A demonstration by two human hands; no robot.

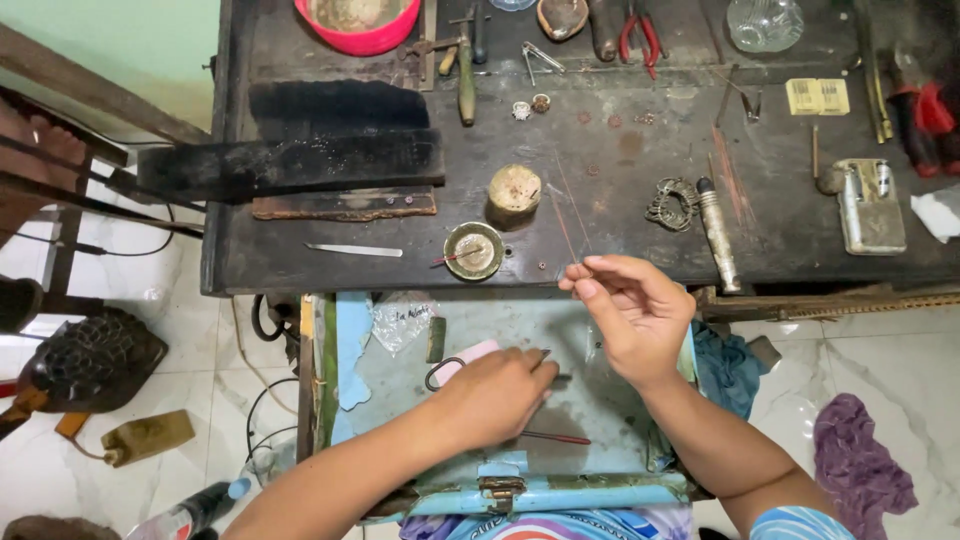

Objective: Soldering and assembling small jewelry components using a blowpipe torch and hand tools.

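Fingertips of the right hand (632, 308) pinch a thin wire (573, 225) at the near edge of the dark workbench (620, 150). Nearer, the left hand (492, 395) grips pink-handled scissors (462, 362) over the open blue drawer (560, 420), left of the wire.

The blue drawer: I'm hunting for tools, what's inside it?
In the blue drawer: a clear plastic bag, a thin red rod, and pink-handled scissors under the left hand, which covers their blades.
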